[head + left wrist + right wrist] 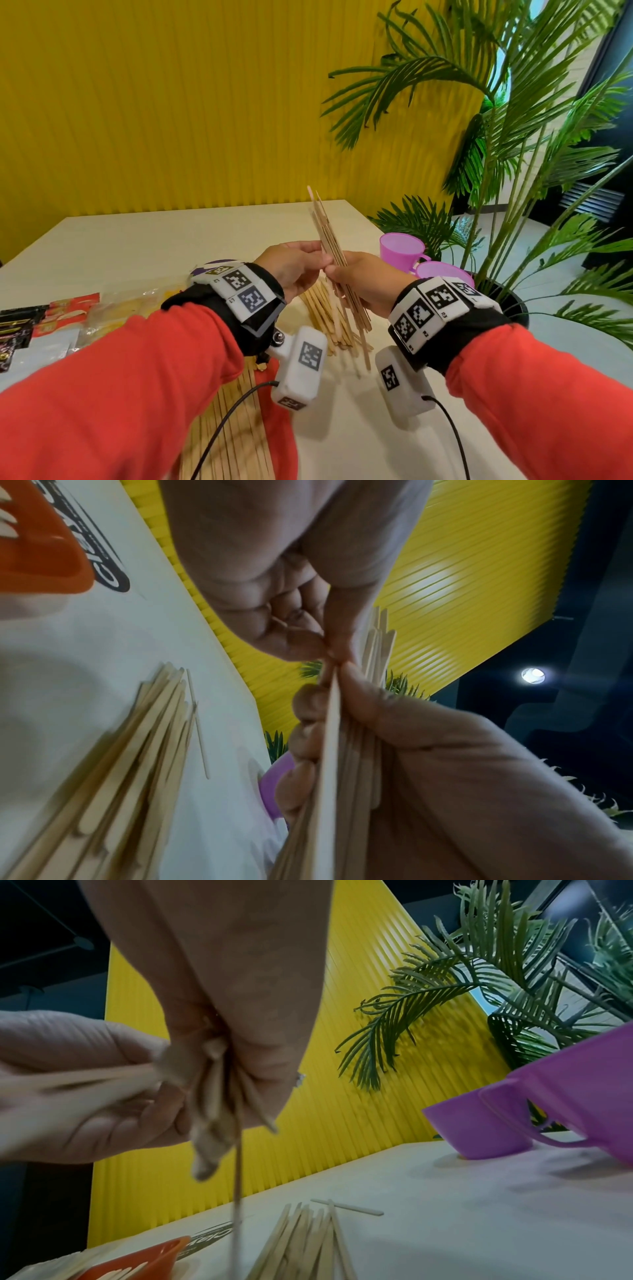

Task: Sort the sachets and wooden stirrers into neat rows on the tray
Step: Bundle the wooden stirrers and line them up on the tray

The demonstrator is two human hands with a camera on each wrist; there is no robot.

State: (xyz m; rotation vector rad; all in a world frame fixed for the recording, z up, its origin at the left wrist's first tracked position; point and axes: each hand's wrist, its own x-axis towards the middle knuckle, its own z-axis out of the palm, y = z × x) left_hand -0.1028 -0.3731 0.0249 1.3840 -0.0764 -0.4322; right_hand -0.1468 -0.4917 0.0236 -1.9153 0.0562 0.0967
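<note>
The step in hand looked to be gathering and squaring up stirrers before laying them down. The right hand (363, 284) had its grip closed around a bundle of wooden stirrers (330, 246), held above the surface (137, 246) and tilted so the top ends leaned away toward the yellow wall (171, 102). The ends were uneven, 1 stirrer poking above the rest. The left hand (291, 270) met the bundle from the side, its thumb and fingertips pinching the stirrers just above the right hand's fingers; the left wrist view showed that pinch closed on the bundle's edge.

Below the hands a loose heap of stirrers (325, 315) lay fanned on the surface, with 1 stray stirrer (347, 1206) lying crosswise at its far end. Nearer the person, a flat row of stirrers (233, 438) lay side by side, partly hidden under the left sleeve. The sachets (51, 318) sat at the left, red, black and pale ones, some overlapping. An orange tray (41, 542) showed in the wrist views only in part, so I could not tell how much of the sorting lay on it. 2 purple cups (404, 250) stood at the right, near a potted palm (513, 171).

The next move probably called for evening the bundle's ends, then laying it beside the existing row without disturbing it. Much of the heap was left to sort.
</note>
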